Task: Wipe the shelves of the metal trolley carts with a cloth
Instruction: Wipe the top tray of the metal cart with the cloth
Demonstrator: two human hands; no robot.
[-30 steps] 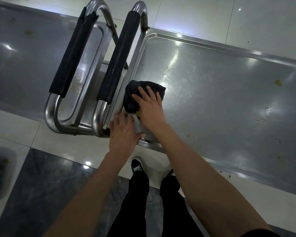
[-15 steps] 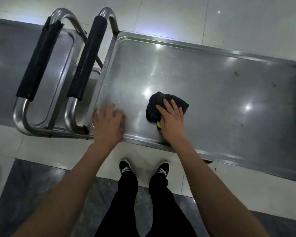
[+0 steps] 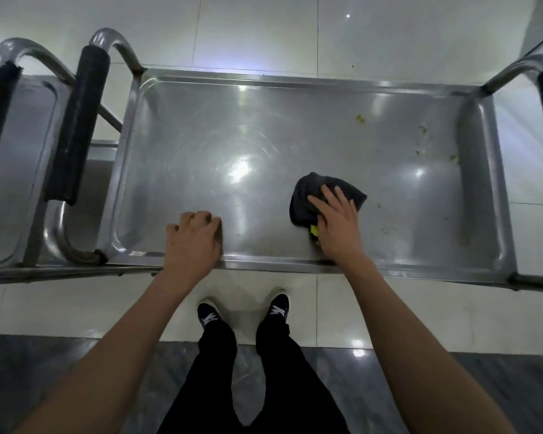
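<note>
**Now wiping the top shelf, right of centre**

Now I have my right hand [image 3: 337,225] pressed flat on the dark cloth [image 3: 325,195], its fingers [image 3: 329,195] spread and nearly straight across the bunched fabric, with a yellow-green bit [image 3: 314,230] showing under the palm. My left hand [image 3: 192,239] rests on the near rim of the top shelf [image 3: 264,264], fingers curled loosely onto the metal and holding nothing; I judge it is bracing the trolley cart [image 3: 157,98].

The cloth sits at about four o'clock from the shelf's centre, touching the surface. Greenish crumbs [image 3: 360,118] lie at two o'clock, and more specks [image 3: 453,157] near the right end wall at three o'clock.

To do this well, I would keep the palm flat and the pressure even, and sweep in overlapping passes toward three o'clock, gathering the bits rather than scattering them, then work the corners.

The shelf's long axis runs nine to three o'clock, its handles at each short end. The cloth is a rough wad, bulging toward twelve o'clock.
</note>
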